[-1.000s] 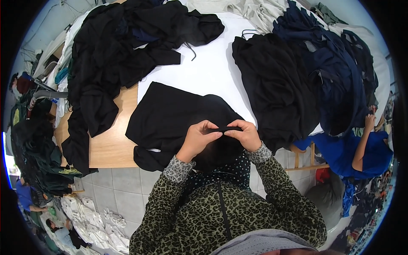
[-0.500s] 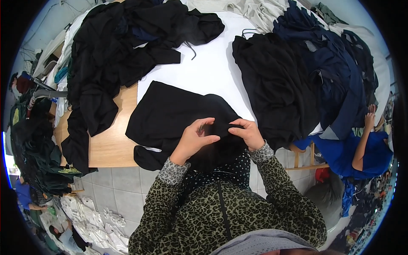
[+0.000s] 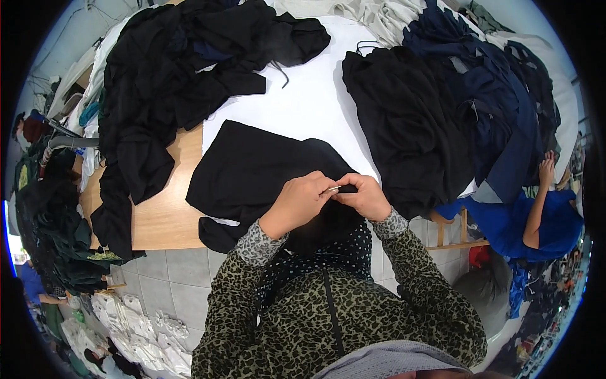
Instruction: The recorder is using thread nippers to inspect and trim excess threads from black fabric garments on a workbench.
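Note:
A black garment lies in front of me at the table's near edge, part of it hanging toward my lap. Above its right portion my two hands meet, fingertips together. My left hand is closed on a small thin metal tool; only a pale, shiny sliver shows, so its exact kind is hidden. In a pinch, my right hand grips what looks like a bit of the black cloth right beside the metal tip.
Black garments are heaped at the left, and another black pile lies at the right beside navy garments. White sheeting covers part of the wooden table. A co-worker's arm shows at far right.
My left hand has moved right and closed in, bringing the metal tool up to my right fingertips. The right hand has barely moved, and the garment lies as before.

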Action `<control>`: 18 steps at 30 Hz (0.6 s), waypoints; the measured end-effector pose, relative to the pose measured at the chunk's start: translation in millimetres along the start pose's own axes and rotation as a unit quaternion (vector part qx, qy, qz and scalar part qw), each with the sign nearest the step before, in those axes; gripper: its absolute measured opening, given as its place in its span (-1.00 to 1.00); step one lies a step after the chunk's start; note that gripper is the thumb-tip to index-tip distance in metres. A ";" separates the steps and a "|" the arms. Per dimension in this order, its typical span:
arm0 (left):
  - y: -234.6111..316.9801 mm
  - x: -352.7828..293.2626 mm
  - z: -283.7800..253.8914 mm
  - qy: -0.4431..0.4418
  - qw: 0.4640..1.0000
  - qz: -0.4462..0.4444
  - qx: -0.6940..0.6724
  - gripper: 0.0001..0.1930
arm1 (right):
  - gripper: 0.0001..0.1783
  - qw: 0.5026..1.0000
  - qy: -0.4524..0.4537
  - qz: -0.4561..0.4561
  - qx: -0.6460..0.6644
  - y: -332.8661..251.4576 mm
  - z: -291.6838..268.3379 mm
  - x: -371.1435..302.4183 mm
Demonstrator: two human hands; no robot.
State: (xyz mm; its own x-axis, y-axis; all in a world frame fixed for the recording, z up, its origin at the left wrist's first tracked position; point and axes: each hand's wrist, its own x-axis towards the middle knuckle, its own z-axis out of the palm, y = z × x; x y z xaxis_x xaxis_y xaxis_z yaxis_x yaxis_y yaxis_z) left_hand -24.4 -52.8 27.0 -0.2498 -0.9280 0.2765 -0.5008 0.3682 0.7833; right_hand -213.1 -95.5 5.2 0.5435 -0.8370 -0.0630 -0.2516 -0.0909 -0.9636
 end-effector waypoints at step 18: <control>-11.7 8.5 -5.8 -0.058 0.998 0.020 0.022 -0.88 | -0.81 0.997 -0.070 0.031 0.017 -20.0 -6.8 6.0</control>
State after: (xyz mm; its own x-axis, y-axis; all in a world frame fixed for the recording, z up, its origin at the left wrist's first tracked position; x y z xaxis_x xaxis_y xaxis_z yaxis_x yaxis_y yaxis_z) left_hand -15.8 -65.3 23.4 -0.3627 -0.9006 0.2394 -0.5240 0.4096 0.7467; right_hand -210.3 -102.4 25.9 0.6345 -0.7571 -0.1557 -0.2624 -0.0215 -0.9647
